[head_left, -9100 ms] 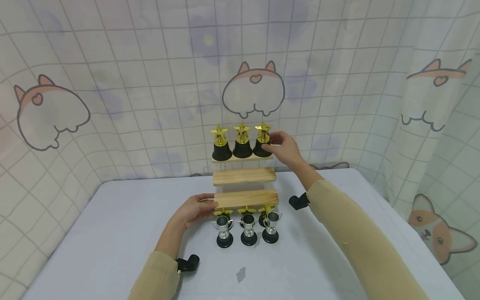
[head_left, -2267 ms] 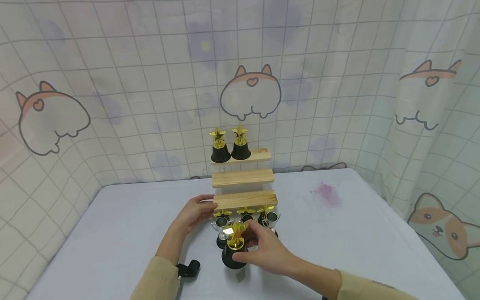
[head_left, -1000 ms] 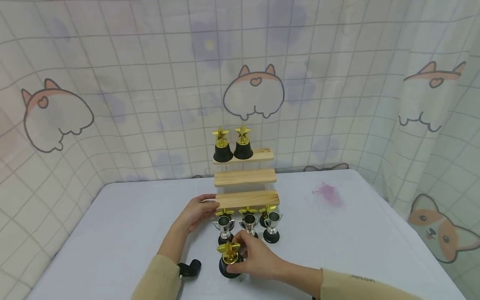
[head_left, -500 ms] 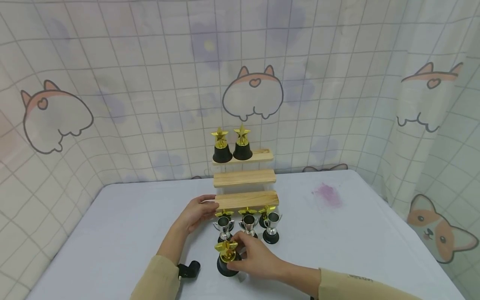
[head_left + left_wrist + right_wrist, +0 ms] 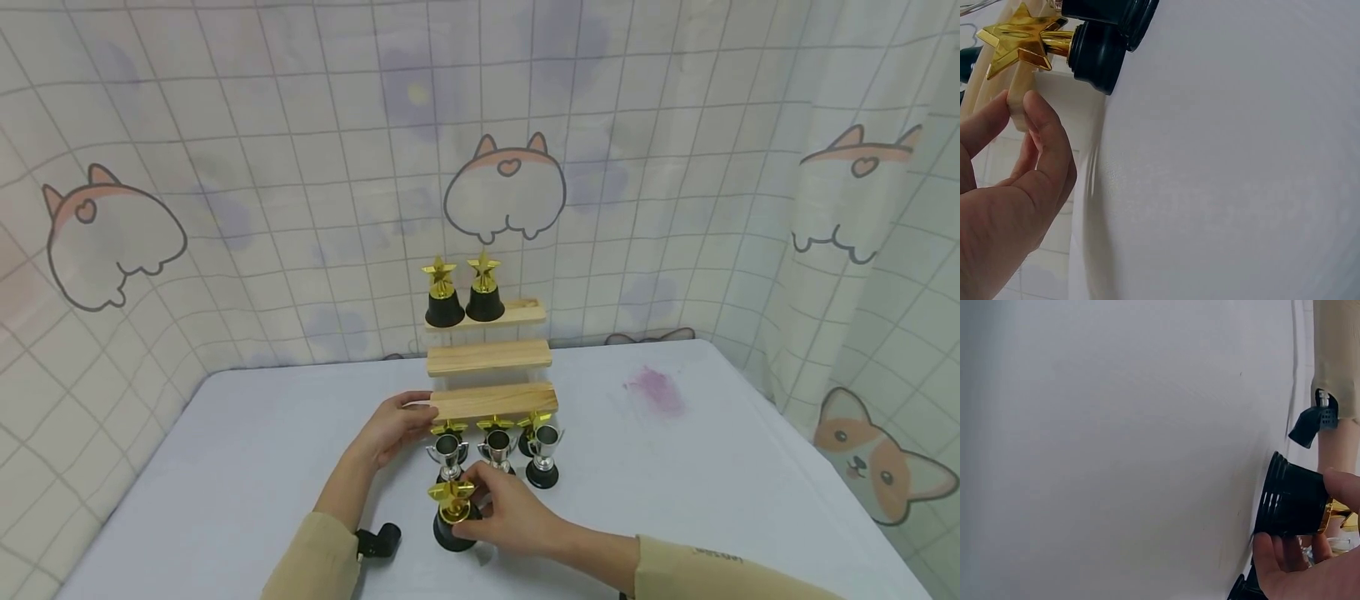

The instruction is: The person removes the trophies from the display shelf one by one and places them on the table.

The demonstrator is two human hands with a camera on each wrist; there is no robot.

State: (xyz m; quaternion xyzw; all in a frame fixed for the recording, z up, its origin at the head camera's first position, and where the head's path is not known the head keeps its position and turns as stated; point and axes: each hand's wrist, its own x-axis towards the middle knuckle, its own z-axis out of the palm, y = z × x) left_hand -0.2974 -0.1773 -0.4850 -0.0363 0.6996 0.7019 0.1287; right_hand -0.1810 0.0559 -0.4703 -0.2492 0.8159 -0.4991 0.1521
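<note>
My right hand (image 5: 513,510) grips a gold star trophy (image 5: 450,527) with a black base. It stands upright on the white table, in front of the left silver cup trophy (image 5: 447,450). In the right wrist view the thumb and fingers lie round its black base (image 5: 1291,497). My left hand (image 5: 393,425) pinches the left end of the lowest board of a wooden three-step shelf (image 5: 495,402). The left wrist view shows thumb and finger on that board's end (image 5: 1019,100), beside a gold star (image 5: 1022,40). Two star trophies (image 5: 485,292) stand on the top board.
A middle silver cup (image 5: 498,446), partly hidden by my right hand, and a right silver cup (image 5: 544,458) stand in a row. Behind them, more star trophies (image 5: 534,427) stand before the lowest board. A patterned curtain (image 5: 300,208) hangs behind the table (image 5: 247,450).
My right hand has brought the right-hand star trophy from the top board down to the table front. Over the last second it shifted slightly left. My left hand stayed on the lowest board.
</note>
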